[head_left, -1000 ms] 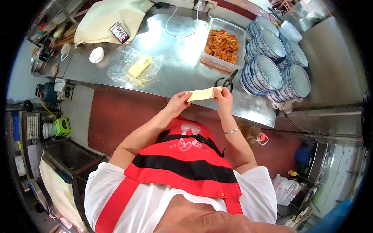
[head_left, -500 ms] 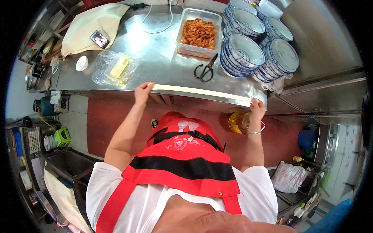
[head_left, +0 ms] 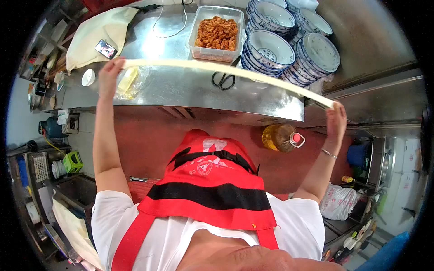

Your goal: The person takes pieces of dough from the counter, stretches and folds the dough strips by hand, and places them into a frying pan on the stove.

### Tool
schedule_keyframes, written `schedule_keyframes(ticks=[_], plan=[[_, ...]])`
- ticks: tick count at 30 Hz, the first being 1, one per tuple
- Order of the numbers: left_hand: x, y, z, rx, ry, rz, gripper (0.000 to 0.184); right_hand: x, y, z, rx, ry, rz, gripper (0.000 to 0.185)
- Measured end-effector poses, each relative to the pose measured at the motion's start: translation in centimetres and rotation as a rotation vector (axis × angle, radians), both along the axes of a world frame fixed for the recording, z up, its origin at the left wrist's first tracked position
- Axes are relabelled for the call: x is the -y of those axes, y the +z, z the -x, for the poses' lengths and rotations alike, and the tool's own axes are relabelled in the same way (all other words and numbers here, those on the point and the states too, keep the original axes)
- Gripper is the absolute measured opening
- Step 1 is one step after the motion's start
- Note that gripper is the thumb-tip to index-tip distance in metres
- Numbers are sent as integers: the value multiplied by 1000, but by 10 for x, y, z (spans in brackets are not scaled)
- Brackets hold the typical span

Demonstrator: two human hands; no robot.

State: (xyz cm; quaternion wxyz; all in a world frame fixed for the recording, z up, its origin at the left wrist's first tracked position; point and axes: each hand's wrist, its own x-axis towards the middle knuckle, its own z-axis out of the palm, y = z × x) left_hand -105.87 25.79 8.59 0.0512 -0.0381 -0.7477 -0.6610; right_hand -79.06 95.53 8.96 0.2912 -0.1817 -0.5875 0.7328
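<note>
A long, pale strip of dough (head_left: pixel 203 66) stretches in the air between my two hands, bowed upward over the steel counter. Its left end is pinched in my left hand (head_left: pixel 110 76), near the back left of the counter. My right hand (head_left: pixel 336 118) grips the other end, lower and to the right, past the counter's corner. Behind the strip lies a yellow block (head_left: pixel 128 79) on clear plastic wrap, partly hidden by it. Black scissors (head_left: pixel 224 80) rest on the counter beneath the strip's middle.
A clear tub (head_left: pixel 216 54) of reddish-brown food and stacks of blue-and-white bowls (head_left: pixel 271 49) stand on the steel counter (head_left: pixel 181 92). A phone (head_left: pixel 106 49) lies on a cloth, with a small white bowl (head_left: pixel 88 77) nearby. An oil bottle (head_left: pixel 279 137) stands on the floor.
Both hands have moved far apart, left hand to the left and right hand to the right. The dough strip has gone from short and wide to very long and thin, and has risen.
</note>
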Motion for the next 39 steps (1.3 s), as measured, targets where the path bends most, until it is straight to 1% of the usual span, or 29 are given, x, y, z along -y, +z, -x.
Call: schedule_keyframes(ticks=[1,2,3,4,5,6,7,8,9,11,12,13,14,15,16,17,18,19,20,21,23,25,27,28,29,32,34,37,39], plan=[[-3,1,-4,0,-2,5,28,3,13,-4,-50,-58,19,15],[-5,-1,-9,22,54,-11,27,5,3,-8,-166,0,81,14],[-6,-6,-10,38,113,-31,26,8,-19,-9,-286,61,140,14],[30,-105,19,-272,-20,443,29,-18,-84,-7,-164,154,271,18],[29,-184,22,197,73,-26,30,-4,-119,-10,194,53,150,15],[29,-248,7,367,109,375,29,12,-152,-13,604,21,21,13],[7,-206,-33,259,14,771,24,25,-187,-15,954,51,-37,11],[3,-187,-40,539,-9,503,27,19,-177,-13,761,-46,72,8],[8,-165,-30,545,-2,505,27,11,-169,-12,559,-122,173,6],[25,-112,-22,328,68,170,24,-7,-93,-15,280,111,57,10],[33,-69,-18,264,52,115,23,-8,-50,-15,236,27,30,10],[37,-36,-13,199,38,58,21,-21,-21,-21,115,39,97,10],[39,-27,-13,204,42,58,21,-29,-5,-24,36,10,48,10],[41,-22,-15,128,33,-51,20,-18,10,-23,-49,8,72,13],[45,-22,-18,50,26,-161,18,-22,-16,-23,-33,45,90,15],[55,-72,-11,148,26,-161,21,-23,-40,-22,-16,83,108,17],[30,-94,-31,219,135,360,24,-44,-124,-24,303,98,50,15],[32,-147,-35,573,112,384,22,-63,-204,-25,615,163,-9,13],[30,-169,-51,582,9,345,21,-38,-199,-24,682,72,6,10],[31,-181,-55,584,21,287,24,-12,-194,-23,746,-20,26,9],[48,-165,-46,561,54,370,27,-25,-169,-18,583,-62,18,5],[55,-126,-41,466,3,214,28,-17,-106,-15,552,76,50,8],[71,-125,-32,465,34,102,27,-30,-95,-14,500,76,101,17],[68,-120,-34,472,46,97,27,-33,-92,-13,448,128,108,17],[66,-117,-38,481,58,96,26,-32,-93,-9,454,88,73,19],[75,-150,-43,519,1,62,25,-32,-93,1,360,46,71,19],[76,-165,-48,532,54,-40,24,-28,-84,11,357,-118,15,17],[75,-182,-43,558,104,-62,25,-23,-56,26,337,-222,-63,16],[70,-188,-34,564,119,-41,26,-24,-36,36,248,-168,-179,19]])
